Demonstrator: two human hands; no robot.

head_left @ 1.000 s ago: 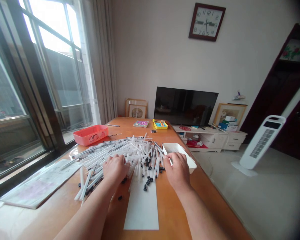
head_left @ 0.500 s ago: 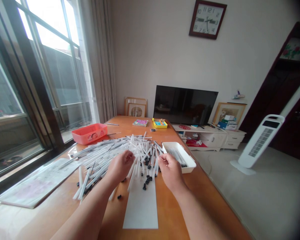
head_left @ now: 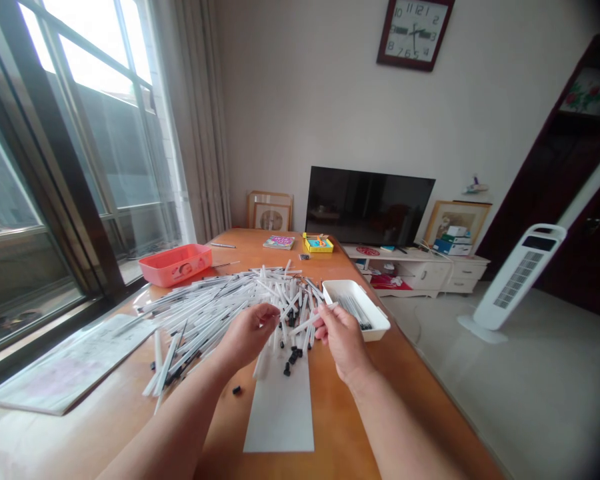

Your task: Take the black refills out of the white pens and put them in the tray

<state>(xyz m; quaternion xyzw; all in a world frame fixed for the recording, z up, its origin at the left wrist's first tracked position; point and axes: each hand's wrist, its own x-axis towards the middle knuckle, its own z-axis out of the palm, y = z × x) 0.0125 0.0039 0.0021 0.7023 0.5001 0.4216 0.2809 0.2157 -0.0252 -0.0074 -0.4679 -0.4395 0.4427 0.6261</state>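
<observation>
Between the thumb and fingers of my right hand (head_left: 337, 330) is a translucent white plastic tube (head_left: 305, 325), slanting down to the left. My left hand (head_left: 255, 330) is closed in a pinch at the pile's near edge; whatever it holds, if anything, is too small to make out. A large pile of similar tubes (head_left: 210, 313), some with black ends, spreads beyond and left of both hands. Several small black caps (head_left: 293, 357) lie on a white paper strip (head_left: 280, 420) below the hands. Just right of the pile, a white tray (head_left: 380, 328) contains thin refill-like rods.
A red plastic basket (head_left: 153, 272) stands at the table's left edge, with a large booklet (head_left: 65, 373) nearer me. Toward the far end are a small book (head_left: 279, 242) and a yellow box (head_left: 319, 244). The table's right edge (head_left: 430, 377) runs past my right arm.
The tube in my right hand now shows clearly, lifted and tilted above the pile. My left hand has moved slightly right. The view has shifted a little.
</observation>
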